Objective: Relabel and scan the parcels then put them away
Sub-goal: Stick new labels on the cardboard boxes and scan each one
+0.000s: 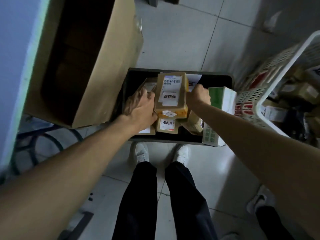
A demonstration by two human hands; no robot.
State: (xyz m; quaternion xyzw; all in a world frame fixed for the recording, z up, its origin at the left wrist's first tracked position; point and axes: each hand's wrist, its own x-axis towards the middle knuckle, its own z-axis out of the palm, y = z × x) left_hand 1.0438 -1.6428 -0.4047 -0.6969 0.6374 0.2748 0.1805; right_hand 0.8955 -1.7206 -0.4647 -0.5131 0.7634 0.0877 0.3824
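**Parcel going into the dark bin: put-away step**

Obs.: The person stood over a dark bin (230, 82) on the floor, centre of frame. Both hands were on the top parcel (171, 96), a brown carton carrying a barcode label and a white return sticker. The left hand (142, 108) had its fingers curled round the parcel's left edge. The right hand (199, 97) was closed tight against the right edge and appeared to grip it, though its fingertips were hidden. The parcel lay on other cartons in the bin, among them a second parcel (167, 125) with the same sticker, nearer the feet.

Judgement: relabelling looked done for this parcel, so the step in hand was probably stowing. Whether it had been scanned could not be told. The next move called for settling the parcel flat on the uneven pile, label up, then letting go with both hands without tipping its neighbours.

Surroundings: pale tiled floor (181, 40). An open cardboard box (103, 66) stood at upper left. A green-and-white carton (220, 99) leaned on the bin's right rim. A white perforated basket (270, 80) of further parcels was at right. Lighting was dim.
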